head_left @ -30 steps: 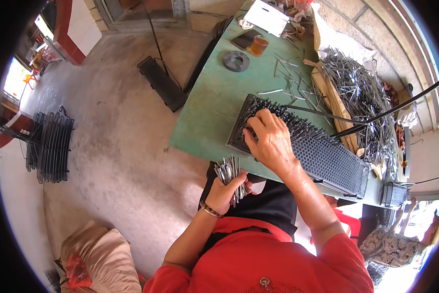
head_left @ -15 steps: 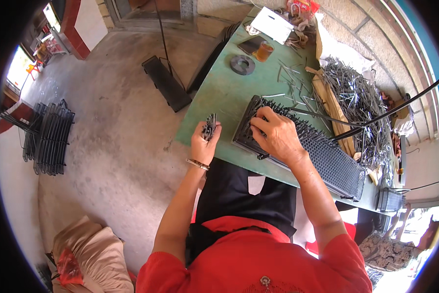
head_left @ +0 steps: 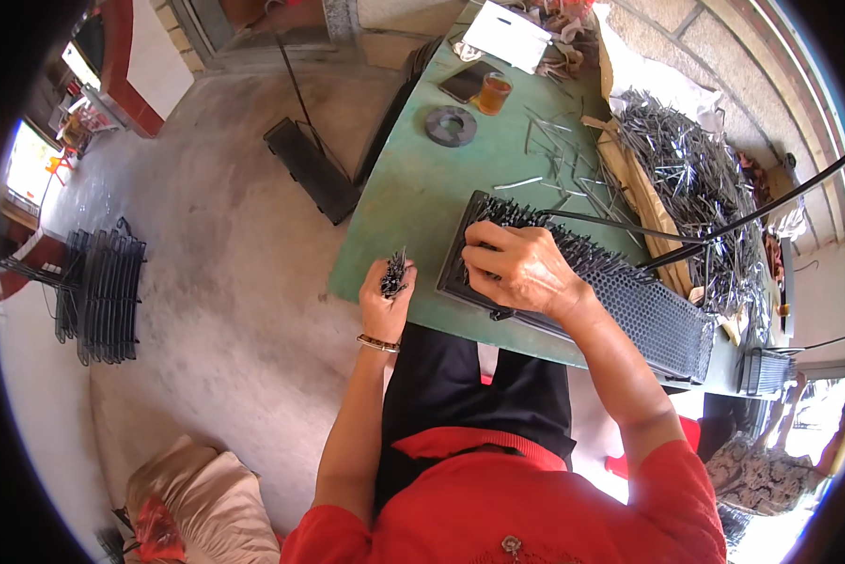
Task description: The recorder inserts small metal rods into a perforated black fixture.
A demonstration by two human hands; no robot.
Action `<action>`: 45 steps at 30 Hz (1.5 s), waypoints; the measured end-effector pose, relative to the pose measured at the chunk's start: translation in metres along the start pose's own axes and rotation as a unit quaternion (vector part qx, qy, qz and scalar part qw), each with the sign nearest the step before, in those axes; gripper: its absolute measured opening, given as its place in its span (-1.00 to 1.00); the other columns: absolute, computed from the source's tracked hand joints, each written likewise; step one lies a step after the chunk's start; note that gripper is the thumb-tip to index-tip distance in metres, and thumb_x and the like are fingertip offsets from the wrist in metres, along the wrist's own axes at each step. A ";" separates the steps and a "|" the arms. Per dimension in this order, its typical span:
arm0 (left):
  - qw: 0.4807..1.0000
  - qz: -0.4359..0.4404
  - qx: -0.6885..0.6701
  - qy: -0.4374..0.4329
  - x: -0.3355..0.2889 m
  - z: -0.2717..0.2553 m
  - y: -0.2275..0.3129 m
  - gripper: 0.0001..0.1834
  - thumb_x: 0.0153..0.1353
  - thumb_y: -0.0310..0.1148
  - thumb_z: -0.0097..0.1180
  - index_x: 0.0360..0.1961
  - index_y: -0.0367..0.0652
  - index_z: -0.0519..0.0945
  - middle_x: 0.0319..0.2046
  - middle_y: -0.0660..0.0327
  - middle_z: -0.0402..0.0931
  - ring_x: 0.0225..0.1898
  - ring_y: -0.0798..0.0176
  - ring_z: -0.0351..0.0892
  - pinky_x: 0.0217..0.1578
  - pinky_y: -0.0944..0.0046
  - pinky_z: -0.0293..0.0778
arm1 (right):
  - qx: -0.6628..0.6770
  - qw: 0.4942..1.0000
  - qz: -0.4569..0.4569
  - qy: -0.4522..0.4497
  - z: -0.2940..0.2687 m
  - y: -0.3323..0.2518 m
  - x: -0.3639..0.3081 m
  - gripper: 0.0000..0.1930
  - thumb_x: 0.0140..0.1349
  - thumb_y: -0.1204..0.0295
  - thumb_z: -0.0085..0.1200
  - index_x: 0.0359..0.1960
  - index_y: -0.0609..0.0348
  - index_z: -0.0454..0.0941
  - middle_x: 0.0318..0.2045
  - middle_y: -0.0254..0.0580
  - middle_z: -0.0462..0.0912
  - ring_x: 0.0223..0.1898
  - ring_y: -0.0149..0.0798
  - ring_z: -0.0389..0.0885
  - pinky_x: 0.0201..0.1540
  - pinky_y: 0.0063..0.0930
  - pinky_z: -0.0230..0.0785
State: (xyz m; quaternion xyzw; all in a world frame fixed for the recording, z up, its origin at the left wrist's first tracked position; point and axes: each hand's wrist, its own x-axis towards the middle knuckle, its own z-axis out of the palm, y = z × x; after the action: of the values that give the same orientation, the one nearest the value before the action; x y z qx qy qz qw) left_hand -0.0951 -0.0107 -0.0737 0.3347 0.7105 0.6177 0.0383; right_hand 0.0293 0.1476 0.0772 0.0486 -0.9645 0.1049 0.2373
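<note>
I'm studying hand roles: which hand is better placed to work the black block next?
Right hand, probably: it's over the black block, while the left hand, apart from it, grips thin strips.

Daylight glare whitens the lower right while fisheye distortion bends edges.

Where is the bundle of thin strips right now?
In the head view, the bundle is in the left hand, left of the black perforated block.

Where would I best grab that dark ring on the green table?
Probably pinch the dark ring across its near band, one finger in the hole, coming from the person's side: it lies flat, hole upward, and the glass and phone sit beyond it.
</note>
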 end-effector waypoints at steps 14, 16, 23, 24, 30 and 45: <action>0.914 -0.309 -0.260 -0.039 -0.010 -0.029 0.074 -0.84 0.22 -0.43 0.12 -0.21 -0.29 0.53 -0.47 0.24 0.51 -0.47 0.38 0.55 -0.43 0.41 0.46 | 0.013 0.999 0.041 0.009 -0.008 -0.003 -0.010 -0.82 -0.13 0.52 0.20 -0.41 0.15 0.57 -0.35 -0.27 0.55 -0.51 -0.22 0.56 -0.46 -0.44 0.43; 0.878 -0.372 -0.290 -0.076 -0.021 -0.037 0.092 -0.83 0.24 -0.41 0.09 -0.21 -0.28 0.51 -0.47 0.24 0.49 -0.49 0.37 0.54 -0.45 0.39 0.47 | 0.007 0.999 0.051 0.018 -0.008 -0.004 -0.013 -0.81 -0.11 0.53 0.20 -0.38 0.16 0.58 -0.33 -0.25 0.55 -0.51 -0.20 0.56 -0.47 -0.43 0.43; 0.755 -0.427 -0.375 -0.326 -0.058 -0.021 0.130 -0.85 0.25 -0.46 0.09 -0.18 -0.25 0.52 -0.50 0.27 0.51 -0.47 0.41 0.55 -0.49 0.44 0.43 | 0.299 0.891 0.341 -0.025 -0.029 -0.046 -0.046 -0.68 0.07 0.34 0.30 -0.20 0.29 0.60 -0.40 -0.16 0.60 -0.46 -0.32 0.58 -0.45 -0.51 0.41; 0.755 -0.395 -0.400 -0.338 -0.062 -0.013 0.126 -0.83 0.24 -0.48 0.11 -0.15 -0.26 0.50 -0.43 0.25 0.54 -0.44 0.39 0.56 -0.44 0.40 0.50 | 0.320 0.892 0.320 -0.013 -0.021 -0.047 -0.059 -0.68 0.07 0.33 0.31 -0.22 0.31 0.61 -0.43 -0.18 0.60 -0.48 -0.38 0.56 -0.45 -0.53 0.39; 0.716 -0.433 -0.413 -0.360 -0.070 0.017 0.126 -0.72 0.19 -0.53 0.16 -0.07 -0.26 0.45 -0.25 0.21 0.56 -0.40 0.38 0.58 -0.35 0.35 0.58 | 0.482 0.747 0.457 -0.016 -0.029 -0.044 -0.094 -0.78 0.17 0.39 0.22 -0.27 0.32 0.64 -0.49 -0.25 0.62 -0.48 -0.49 0.56 -0.47 -0.57 0.40; 0.713 -0.460 -0.395 -0.353 -0.065 0.054 0.137 -0.76 0.20 -0.42 0.19 -0.14 -0.27 0.53 -0.44 0.30 0.53 -0.47 0.43 0.53 -0.45 0.43 0.47 | 0.572 0.613 0.538 0.086 -0.037 -0.025 -0.132 -0.79 0.24 0.43 0.16 -0.27 0.40 0.60 -0.48 -0.27 0.64 -0.45 -0.51 0.57 -0.42 -0.61 0.41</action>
State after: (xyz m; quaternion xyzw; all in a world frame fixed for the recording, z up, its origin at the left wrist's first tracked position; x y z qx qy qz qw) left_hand 0.0389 0.0033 0.0145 0.1151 0.4029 0.5849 0.6945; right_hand 0.1660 0.1376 0.0513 -0.3626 -0.5367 0.7482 0.1436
